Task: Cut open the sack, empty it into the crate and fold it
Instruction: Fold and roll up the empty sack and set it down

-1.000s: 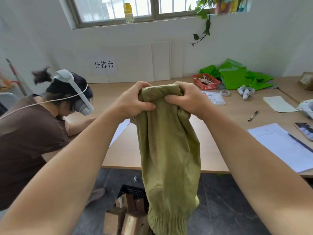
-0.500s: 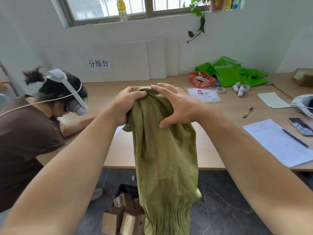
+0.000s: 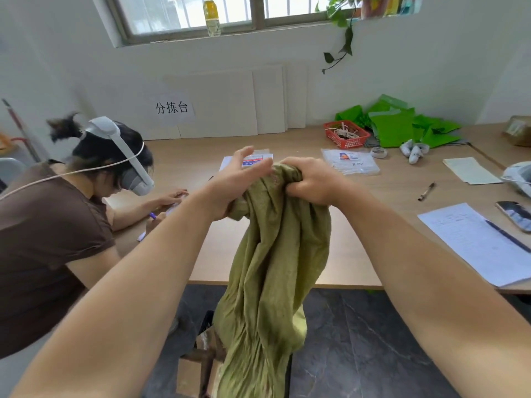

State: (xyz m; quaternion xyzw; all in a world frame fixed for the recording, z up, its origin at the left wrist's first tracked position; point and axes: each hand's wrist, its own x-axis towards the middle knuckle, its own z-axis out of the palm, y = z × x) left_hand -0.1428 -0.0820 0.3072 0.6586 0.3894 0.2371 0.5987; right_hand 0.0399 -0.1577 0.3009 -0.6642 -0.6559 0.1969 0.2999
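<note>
An olive-green woven sack (image 3: 270, 268) hangs limp in front of me over the table edge, its lower end bunched above the floor. My right hand (image 3: 313, 182) grips the gathered top of the sack in a fist. My left hand (image 3: 238, 179) lies against the sack's top left side with its fingers straight and spread. Below the sack, a black crate (image 3: 207, 320) stands on the floor, mostly hidden by the sack, with brown cardboard boxes (image 3: 192, 374) in it.
A wooden table (image 3: 359, 254) lies ahead with papers (image 3: 471, 239), a pen (image 3: 426, 191), a phone (image 3: 515, 215), a red basket (image 3: 346, 134) and green bags (image 3: 399, 124). A seated person (image 3: 57, 225) wearing a headset writes at the left. Dark tiled floor (image 3: 359, 340) below.
My right hand has gone from flat on the sack to a fist around its top. My left hand has let go and spread its fingers. The sack top has sunk lower.
</note>
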